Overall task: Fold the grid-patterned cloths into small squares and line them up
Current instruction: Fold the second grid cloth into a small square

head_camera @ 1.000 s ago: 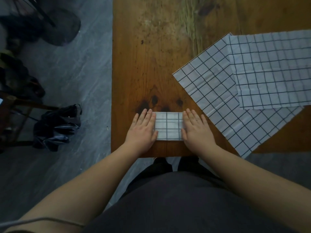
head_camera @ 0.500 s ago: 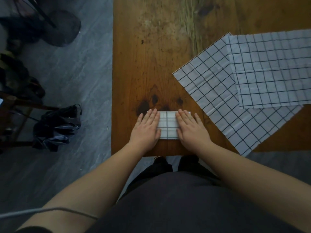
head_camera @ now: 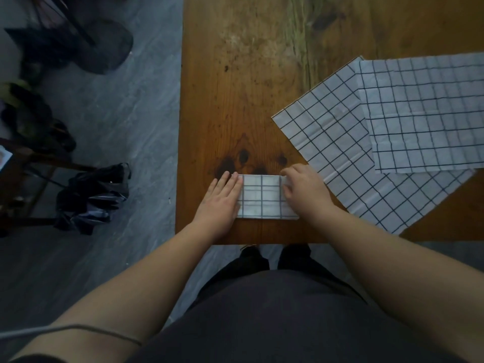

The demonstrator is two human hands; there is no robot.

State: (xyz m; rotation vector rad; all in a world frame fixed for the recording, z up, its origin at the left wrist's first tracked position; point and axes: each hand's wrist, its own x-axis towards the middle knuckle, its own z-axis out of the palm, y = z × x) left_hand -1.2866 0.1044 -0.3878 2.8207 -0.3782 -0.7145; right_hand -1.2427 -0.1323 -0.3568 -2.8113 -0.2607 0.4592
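Small folded white grid-patterned cloth (head_camera: 262, 197) at the near edge of the brown wooden bench (head_camera: 235, 100).
The left hand (head_camera: 222, 200) lies flat on its left end, grip wide; the right hand (head_camera: 303, 189) has its grip pinched on the right end.

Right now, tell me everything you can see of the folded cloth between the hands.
The folded cloth is a small white rectangle with a thin dark grid, and its edges look crisp and papery. It lies flat, long side across, near the front edge of the wooden table, left of the open cloths. The left hand presses flat on its left end. The right hand curls its fingers over its right end and seems to pinch the top corner.
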